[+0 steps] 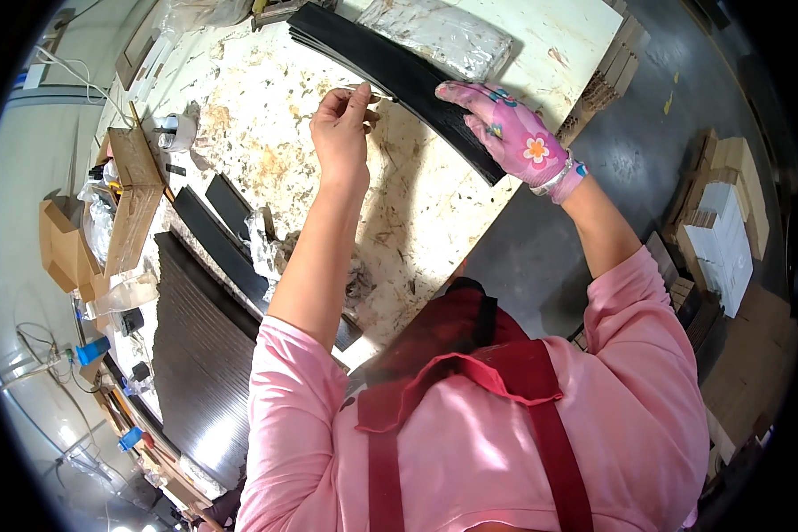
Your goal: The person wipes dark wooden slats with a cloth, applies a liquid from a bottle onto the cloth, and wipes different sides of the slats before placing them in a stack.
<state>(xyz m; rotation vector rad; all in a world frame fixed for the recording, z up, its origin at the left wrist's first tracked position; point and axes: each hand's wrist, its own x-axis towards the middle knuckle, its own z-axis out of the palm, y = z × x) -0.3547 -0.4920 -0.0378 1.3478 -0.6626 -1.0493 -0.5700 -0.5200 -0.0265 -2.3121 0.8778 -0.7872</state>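
Observation:
A stack of long, flat black strips lies slantwise across the far part of the worktable, its layers fanned at the left end. My right hand, in a pink flowered glove, grips the stack near its right end, fingers reaching over the top. My left hand is bare and closed, thumb against the curled fingers, right beside the stack's near edge. Whatever it pinches is too small or hidden to make out.
Behind the stack is a plastic-wrapped packet. More black strips and a dark ribbed sheet lie at left, near an open cardboard box and a tape roll. The stained worktable ends at right; cartons stand beyond.

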